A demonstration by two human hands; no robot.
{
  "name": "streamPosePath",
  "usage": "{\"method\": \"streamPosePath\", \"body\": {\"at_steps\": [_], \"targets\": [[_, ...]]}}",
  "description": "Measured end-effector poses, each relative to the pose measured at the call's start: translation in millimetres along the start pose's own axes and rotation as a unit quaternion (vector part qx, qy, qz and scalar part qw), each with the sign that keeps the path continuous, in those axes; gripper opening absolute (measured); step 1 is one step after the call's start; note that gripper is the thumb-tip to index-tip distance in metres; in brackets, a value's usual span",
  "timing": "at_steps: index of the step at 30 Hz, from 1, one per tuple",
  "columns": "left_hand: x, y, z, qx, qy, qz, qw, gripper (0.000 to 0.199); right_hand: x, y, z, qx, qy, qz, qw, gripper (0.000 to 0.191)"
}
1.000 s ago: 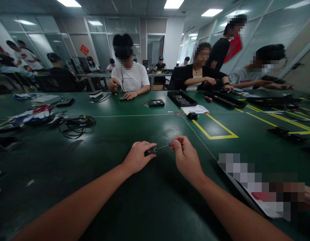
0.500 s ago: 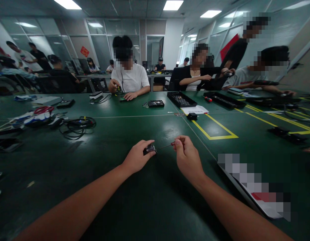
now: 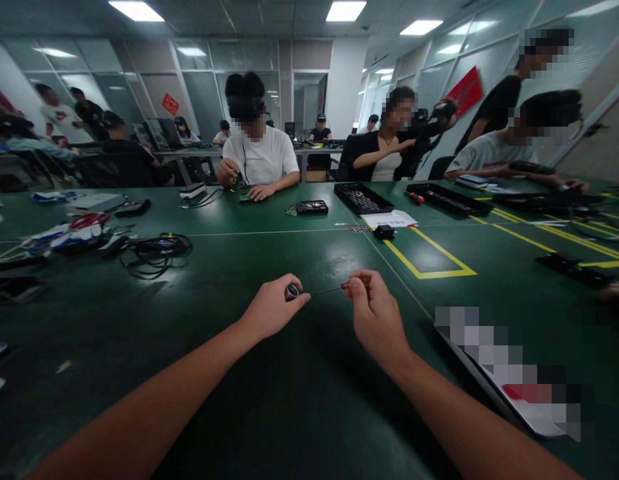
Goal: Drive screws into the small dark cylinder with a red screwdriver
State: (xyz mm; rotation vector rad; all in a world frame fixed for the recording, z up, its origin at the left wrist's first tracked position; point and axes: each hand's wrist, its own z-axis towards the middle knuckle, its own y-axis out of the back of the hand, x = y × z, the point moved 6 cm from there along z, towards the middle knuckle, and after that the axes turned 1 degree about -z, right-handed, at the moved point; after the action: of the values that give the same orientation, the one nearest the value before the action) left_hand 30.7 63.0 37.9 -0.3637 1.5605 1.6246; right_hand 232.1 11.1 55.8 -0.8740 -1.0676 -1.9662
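Near the middle of the green table [image 3: 214, 267], my left hand [image 3: 275, 305] grips a small dark round object with a shiny rim [image 3: 291, 292] between thumb and fingers. To its right, my right hand [image 3: 373, 307] is closed on the reddish handle of a thin screwdriver [image 3: 345, 285]. The metal shaft points left toward the round object, and its tip appears a little apart from it. Fine detail of the round object is too small to tell.
Coiled black cables [image 3: 157, 253] lie at the left. A small black block [image 3: 383, 232], an open black tray [image 3: 363, 199] and a drive-like device [image 3: 312, 207] stand beyond my hands. A blurred white board [image 3: 504, 380] lies at right. People sit opposite.
My left hand has moved slightly left and turned the round object, so its rim faces me more. The screwdriver tip now appears away from it. A standing person at right has shifted right.
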Motion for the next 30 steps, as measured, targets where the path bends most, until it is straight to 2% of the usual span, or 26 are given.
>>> {"method": "streamPosePath", "body": {"at_steps": [4,8,11,14,16,19,21,23,27,30], "targets": [[0,-8.8,5,0.045,-0.038,0.066,0.996,0.015,0,1,0,0.000,0.003,0.004,1.000,0.027],[5,-20.7,10,0.074,-0.050,0.148,0.985,0.028,0,1,0,0.001,0.003,0.004,1.000,0.027],[5,-28.9,15,0.104,-0.053,0.188,0.975,0.025,-1,1,0,0.002,0.002,0.004,1.000,0.028],[3,-29.4,20,0.121,-0.053,0.211,0.968,0.019,-1,0,0,0.009,-0.004,0.004,1.000,0.028],[5,-23.2,22,0.121,-0.048,0.217,0.967,0.018,-2,-1,0,0.013,-0.007,0.004,1.000,0.028],[13,-4.5,25,0.122,-0.017,0.157,0.980,0.022,-3,-2,0,0.019,-0.014,0.007,1.000,0.029],[26,14.0,24,0.120,0.044,0.083,0.988,0.024,-3,-3,0,0.023,-0.017,0.009,1.000,0.029],[44,38.2,20,0.092,0.120,0.010,0.988,0.025,-3,-3,0,0.026,-0.016,0.008,0.999,0.029],[82,97.6,-1,-0.025,0.224,-0.117,0.967,0.032,-1,-2,-1,0.029,-0.012,0.007,0.999,0.029],[113,145.9,-25,-0.148,0.255,-0.254,0.921,0.027,1,-2,-2,0.031,-0.006,0.004,0.999,0.029]]}}
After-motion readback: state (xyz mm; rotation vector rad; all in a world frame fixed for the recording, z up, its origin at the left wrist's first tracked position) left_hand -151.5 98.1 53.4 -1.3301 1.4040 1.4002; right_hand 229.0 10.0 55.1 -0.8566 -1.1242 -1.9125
